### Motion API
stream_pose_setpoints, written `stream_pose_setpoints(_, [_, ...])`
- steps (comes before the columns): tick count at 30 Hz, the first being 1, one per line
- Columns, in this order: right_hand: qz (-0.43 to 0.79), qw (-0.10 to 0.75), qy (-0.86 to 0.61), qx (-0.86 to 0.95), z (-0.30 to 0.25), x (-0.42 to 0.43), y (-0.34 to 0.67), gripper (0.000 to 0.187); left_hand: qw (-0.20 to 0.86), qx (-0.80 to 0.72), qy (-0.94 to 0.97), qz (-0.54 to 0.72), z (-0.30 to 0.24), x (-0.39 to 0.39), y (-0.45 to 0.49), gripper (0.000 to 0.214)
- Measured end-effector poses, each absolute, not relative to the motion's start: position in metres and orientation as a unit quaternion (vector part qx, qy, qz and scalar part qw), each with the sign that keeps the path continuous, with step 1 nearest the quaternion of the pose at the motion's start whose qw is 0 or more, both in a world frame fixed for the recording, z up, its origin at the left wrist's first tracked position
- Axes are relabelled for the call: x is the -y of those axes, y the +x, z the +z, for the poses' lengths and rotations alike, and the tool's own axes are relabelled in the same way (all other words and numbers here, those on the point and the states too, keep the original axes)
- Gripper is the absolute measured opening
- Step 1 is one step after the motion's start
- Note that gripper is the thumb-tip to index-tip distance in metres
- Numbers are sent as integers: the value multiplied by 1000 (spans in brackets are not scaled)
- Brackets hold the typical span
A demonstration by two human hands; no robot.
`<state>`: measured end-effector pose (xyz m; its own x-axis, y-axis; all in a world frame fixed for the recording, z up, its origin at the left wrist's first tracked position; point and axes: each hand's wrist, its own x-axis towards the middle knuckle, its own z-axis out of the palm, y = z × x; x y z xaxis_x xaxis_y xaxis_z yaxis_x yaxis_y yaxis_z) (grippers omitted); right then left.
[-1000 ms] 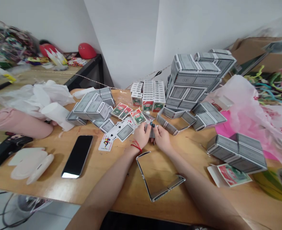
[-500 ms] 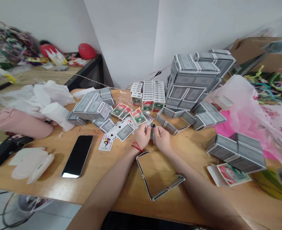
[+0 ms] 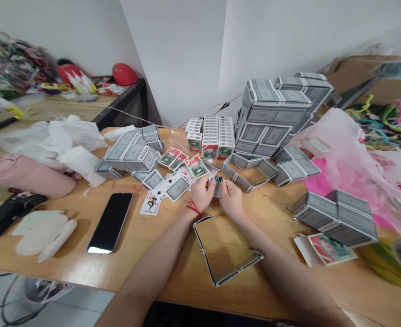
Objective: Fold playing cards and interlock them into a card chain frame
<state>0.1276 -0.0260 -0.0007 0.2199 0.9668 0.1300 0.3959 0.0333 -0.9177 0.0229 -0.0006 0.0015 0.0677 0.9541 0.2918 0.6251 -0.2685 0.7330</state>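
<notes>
My left hand (image 3: 202, 194) and my right hand (image 3: 231, 198) meet at the middle of the wooden table (image 3: 146, 236), both closed around a small stack of grey-backed playing cards (image 3: 216, 188). A red string circles my left wrist. Loose cards (image 3: 173, 185) lie face up and face down just left of my hands, a joker (image 3: 150, 201) among them. An open frame of joined cards (image 3: 225, 254) lies flat between my forearms. Boxed decks (image 3: 210, 136) stand in rows behind my hands.
A black phone (image 3: 110, 221) lies left of my arm, white foam pieces (image 3: 42, 229) beyond it. Grey card-built blocks stand at the back right (image 3: 275, 109), right (image 3: 336, 215) and back left (image 3: 132, 152). A pink plastic bag (image 3: 353, 172) and white bags (image 3: 50, 136) flank the table.
My hands have stayed almost still on the card stack, with only slight finger shifts. The view has tilted a little.
</notes>
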Motion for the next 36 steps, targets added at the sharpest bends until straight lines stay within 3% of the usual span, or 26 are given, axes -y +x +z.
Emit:
stream_pose_setpoints(15, [155, 388, -625, 659, -3, 25, 134, 38, 192, -599, 701, 335, -2, -2, 21, 39])
stream_pose_setpoints(23, [356, 474, -608, 528, 1, 23, 134, 45, 251, -554, 702, 370, -4, -6, 19, 34])
stream_pose_setpoints(29, [503, 419, -543, 526, 2, 17, 149, 43, 306, -503, 718, 372, -3, -12, 14, 32])
stream_pose_setpoints(36, [543, 405, -516, 524, 13, 25, 170, 36, 378, -519, 670, 372, -6, -17, 9, 30])
